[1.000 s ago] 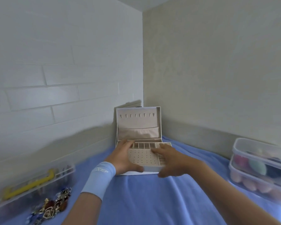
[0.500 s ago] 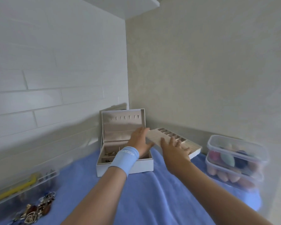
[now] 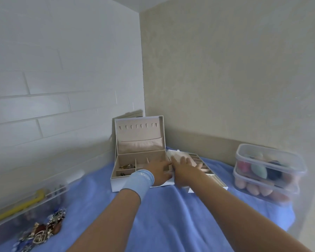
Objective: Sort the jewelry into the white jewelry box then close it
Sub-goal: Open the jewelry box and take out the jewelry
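Note:
The white jewelry box (image 3: 116, 184) stands open in the corner, lid upright, with a few small pieces in its left compartments. Its removable beige tray (image 3: 205, 167) lies on the blue cloth just right of the box. My right hand (image 3: 185, 170) rests flat on the tray with fingers spread. My left hand (image 3: 159, 172), above a blue wristband, touches the box's right front part beside the tray. A pile of loose jewelry (image 3: 42, 231) lies at the near left on the cloth.
A clear bin with a yellow handle (image 3: 22, 202) sits along the left wall. Two stacked clear containers (image 3: 267, 171) of coloured items stand at the right, near the cloth's edge. Walls close in behind the box.
The tray has come out of the box, swung right and now lies on the cloth beside it. Both hands followed it down. The box's lower compartments are uncovered.

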Motion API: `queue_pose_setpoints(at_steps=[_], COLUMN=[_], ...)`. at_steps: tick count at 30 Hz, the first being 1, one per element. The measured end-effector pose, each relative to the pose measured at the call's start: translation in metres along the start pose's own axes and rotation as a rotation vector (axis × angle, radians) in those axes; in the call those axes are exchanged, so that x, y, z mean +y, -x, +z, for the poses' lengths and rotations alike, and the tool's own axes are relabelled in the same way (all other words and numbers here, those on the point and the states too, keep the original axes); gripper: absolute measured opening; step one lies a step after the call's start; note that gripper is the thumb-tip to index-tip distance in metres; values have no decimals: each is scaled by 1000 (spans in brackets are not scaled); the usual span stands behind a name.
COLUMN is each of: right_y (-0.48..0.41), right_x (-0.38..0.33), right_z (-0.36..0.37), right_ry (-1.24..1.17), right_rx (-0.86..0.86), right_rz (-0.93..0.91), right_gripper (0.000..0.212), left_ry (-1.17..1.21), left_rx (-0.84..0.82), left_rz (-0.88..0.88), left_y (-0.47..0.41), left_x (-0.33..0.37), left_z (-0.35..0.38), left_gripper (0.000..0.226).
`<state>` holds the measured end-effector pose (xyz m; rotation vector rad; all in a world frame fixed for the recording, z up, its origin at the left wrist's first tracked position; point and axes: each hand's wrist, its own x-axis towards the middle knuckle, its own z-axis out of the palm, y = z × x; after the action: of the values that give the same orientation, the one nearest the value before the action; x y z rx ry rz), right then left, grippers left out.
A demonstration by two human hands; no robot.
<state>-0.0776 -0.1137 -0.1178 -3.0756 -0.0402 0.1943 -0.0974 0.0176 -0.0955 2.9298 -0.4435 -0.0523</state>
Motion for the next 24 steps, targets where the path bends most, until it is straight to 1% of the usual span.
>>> queue_pose_setpoints(at_steps=[1, 3, 5, 6, 7, 9, 10, 12, 15, 19, 21, 23, 24], right_y=[-6, -17, -26, -27, -23, -21, -23, -29, -40, -64, -77, -91, -96], right_x=[3, 7, 10, 10, 7, -1, -7, -24, -55, -93, -110, -128, -137], right_z=[3, 5, 6, 4, -2, -13, -20, -33, -47, -47, -44, -40, -38], right_ry=[-7, -26, -72, -108, -145, -209, -204, -188, -203, -239, -225, -177, -129], right_rx=[-18, -28, -41, -26, 7, 88, 133, 176, 206, 165, 145, 111, 79], right_rz=[-54, -99, -140, -184, -220, -235, -241, -292, -393, -519, -569, -615, -639], right_gripper=[97, 91, 76, 71, 71, 71, 65, 53, 45, 33, 30, 29, 29], left_ry=[-6, -5, 25, 46, 70, 129, 141, 90, -43, -113, -157, -68, 25], left_rx=[13, 17, -9, -11, 4, 40, 50, 88, 190, 232, 291, 328, 322], left_rz=[8, 21, 26, 24, 29, -8, -41, -118, -204, -254, -305, -341, -342], left_y=[1, 1, -3, -4, -5, -7, -10, -14, -22, -24, -27, -32, -34], left_x=[-1, -4, -10, -14, -20, -35, -45, -65, -99, -137, -154, -172, -179], left_z=[1, 1, 0, -1, -3, -7, -10, -21, -33, -36, -32, -26, -23], left_gripper=[45, 46, 45, 45, 44, 42, 43, 46, 40, 37, 38, 40, 39])
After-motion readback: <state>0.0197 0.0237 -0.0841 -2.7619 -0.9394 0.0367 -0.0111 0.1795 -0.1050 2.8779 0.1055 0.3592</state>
